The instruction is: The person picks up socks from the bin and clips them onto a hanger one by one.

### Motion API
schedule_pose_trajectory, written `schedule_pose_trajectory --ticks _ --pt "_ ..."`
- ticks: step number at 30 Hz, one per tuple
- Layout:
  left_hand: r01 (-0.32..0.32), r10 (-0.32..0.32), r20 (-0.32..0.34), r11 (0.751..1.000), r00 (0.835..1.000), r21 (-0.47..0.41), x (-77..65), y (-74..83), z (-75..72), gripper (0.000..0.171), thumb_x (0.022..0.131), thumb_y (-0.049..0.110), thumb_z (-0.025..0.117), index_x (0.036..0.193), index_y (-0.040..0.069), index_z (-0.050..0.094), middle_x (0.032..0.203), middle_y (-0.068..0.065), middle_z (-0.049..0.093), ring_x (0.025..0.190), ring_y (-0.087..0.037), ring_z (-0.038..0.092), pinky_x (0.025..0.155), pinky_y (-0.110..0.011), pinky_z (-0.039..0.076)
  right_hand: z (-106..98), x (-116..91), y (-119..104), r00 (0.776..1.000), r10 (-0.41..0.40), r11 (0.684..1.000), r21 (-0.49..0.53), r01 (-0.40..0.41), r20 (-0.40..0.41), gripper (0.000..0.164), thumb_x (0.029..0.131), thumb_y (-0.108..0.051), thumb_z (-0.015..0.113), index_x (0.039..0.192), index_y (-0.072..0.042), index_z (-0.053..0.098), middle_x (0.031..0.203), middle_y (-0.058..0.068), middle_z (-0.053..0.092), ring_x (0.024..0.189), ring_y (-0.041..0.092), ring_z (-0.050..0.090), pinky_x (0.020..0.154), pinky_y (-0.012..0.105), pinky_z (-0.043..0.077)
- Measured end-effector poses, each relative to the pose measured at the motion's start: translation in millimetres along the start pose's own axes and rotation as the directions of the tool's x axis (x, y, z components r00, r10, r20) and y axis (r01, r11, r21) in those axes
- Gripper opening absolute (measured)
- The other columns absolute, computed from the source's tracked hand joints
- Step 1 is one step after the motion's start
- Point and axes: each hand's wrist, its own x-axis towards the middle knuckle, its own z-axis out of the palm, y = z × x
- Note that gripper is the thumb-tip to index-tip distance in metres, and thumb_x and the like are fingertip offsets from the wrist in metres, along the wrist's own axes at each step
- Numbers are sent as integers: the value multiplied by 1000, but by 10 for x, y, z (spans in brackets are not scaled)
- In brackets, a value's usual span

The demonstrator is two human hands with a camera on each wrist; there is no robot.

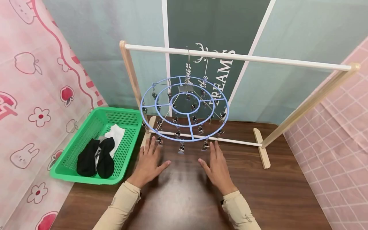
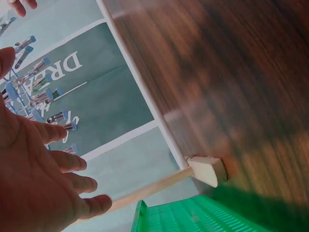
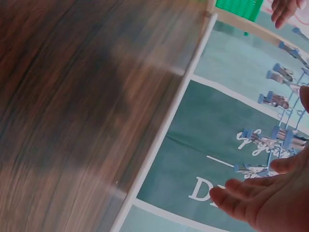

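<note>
A round blue clip hanger (image 1: 192, 138) hangs by its hook from the white rail of a wooden stand, with several metal clips (image 1: 181, 148) dangling from its rings. My left hand (image 1: 148, 166) is held over the table below the hanger's left front, fingers spread and holding nothing. On the other side, my right hand (image 1: 219, 171) faces it, fingers extended and also holding nothing. In the left wrist view the left palm (image 2: 29, 174) shows bare, with clips beyond the fingers. Bare too is the right palm (image 3: 280, 203) in the right wrist view.
A green basket (image 1: 86, 181) stands at the left, holding black socks (image 1: 105, 159) and a white cloth item (image 1: 116, 135). The stand's white top rail (image 1: 258, 59) spans the back, its wooden right foot (image 1: 261, 148) on the brown table (image 1: 178, 204). Pink patterned cloth covers both sides.
</note>
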Motion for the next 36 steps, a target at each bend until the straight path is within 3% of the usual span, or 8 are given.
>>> schedule_pose_trajectory --ticks 7,11,17,21,25,29,33,36 --pt "13 -13 12 1000 1000 -18 -31 -28 -115 78 90 57 55 136 -5 48 155 -28 14 143 -44 7 107 -63 22 -86 84 -145 997 53 982 182 -44 -49 79 85 -25 76 146 2 34 141 21 47 128 35 45 101 52 37" --pt "2 -2 -2 998 1000 -63 -8 -50 -169 71 90 49 61 136 -4 48 146 -33 31 137 -48 25 102 -63 30 -141 138 -216 993 84 940 336 -53 -80 69 81 -16 79 139 0 45 126 20 60 111 34 60 88 49 49" --pt "-21 15 -49 991 999 -129 16 -82 -288 46 88 29 71 123 0 62 116 -21 64 102 -36 63 80 -52 51 -192 186 -319 986 142 877 472 -86 -85 56 82 -11 78 131 -1 54 115 18 66 90 29 68 78 44 54" --pt "29 -37 -39 985 999 -171 -8 -88 -371 34 88 25 70 116 6 68 96 -13 71 81 -29 68 66 -46 52 -188 195 -345 984 131 868 494 -55 -120 50 83 -10 77 127 -1 57 108 15 69 83 26 69 74 42 55" --pt "79 -87 -30 974 996 -211 -20 -123 -431 26 85 14 70 109 5 69 82 -7 70 71 -22 66 62 -41 51 -179 205 -350 981 109 865 501 -14 -160 44 83 -7 75 124 -1 59 105 13 71 81 23 69 72 32 55" --pt "129 -134 5 941 991 -314 -11 -177 -520 26 83 3 64 108 3 69 83 -6 70 71 -17 64 62 -36 50 -188 237 -364 976 82 862 506 32 -202 39 84 -1 72 121 3 61 105 14 70 83 22 68 71 23 53" --pt "179 -180 37 892 983 -416 11 -250 -658 25 88 1 60 113 0 66 89 -9 71 77 -21 66 64 -35 49 -273 287 -445 968 47 861 501 86 -248 35 83 6 70 117 8 61 103 20 70 81 25 67 69 26 54" --pt "211 -215 40 873 976 -440 23 -315 -791 29 92 2 57 120 -1 62 95 -12 72 83 -25 68 66 -36 50 -374 311 -531 963 35 862 496 106 -268 32 82 10 69 113 12 61 100 23 69 79 28 67 68 27 54"
